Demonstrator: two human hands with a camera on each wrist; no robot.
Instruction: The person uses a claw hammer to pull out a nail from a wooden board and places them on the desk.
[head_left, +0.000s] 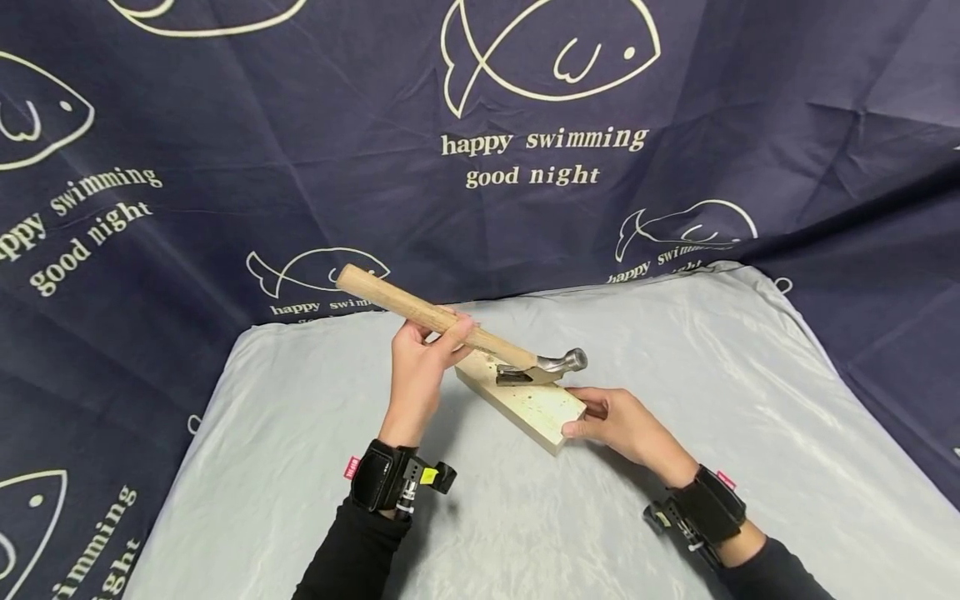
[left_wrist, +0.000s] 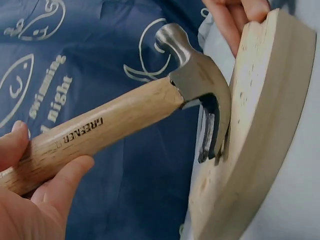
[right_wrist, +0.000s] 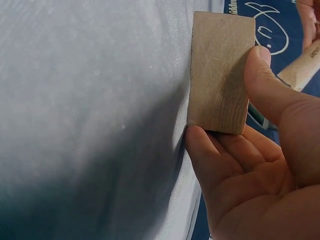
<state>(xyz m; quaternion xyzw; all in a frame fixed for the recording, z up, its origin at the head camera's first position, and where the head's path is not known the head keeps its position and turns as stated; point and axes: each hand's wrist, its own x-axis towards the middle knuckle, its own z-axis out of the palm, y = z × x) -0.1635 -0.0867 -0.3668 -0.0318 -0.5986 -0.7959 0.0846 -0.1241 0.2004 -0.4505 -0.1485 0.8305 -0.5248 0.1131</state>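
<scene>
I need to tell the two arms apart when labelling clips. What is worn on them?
Both arms wear black long sleeves and a black wrist strap with a small red tag. The left hand and right hand are bare. The left strap also carries a yellow-green tab.

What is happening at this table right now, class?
A person works a claw hammer against a wooden block lying on a pale grey cloth. The left hand grips the hammer's wooden handle, and the claw is set against the block's top face. The right hand holds the near end of the block, thumb on one side and fingers on the other. Whether a nail sits in the claw cannot be made out.
</scene>
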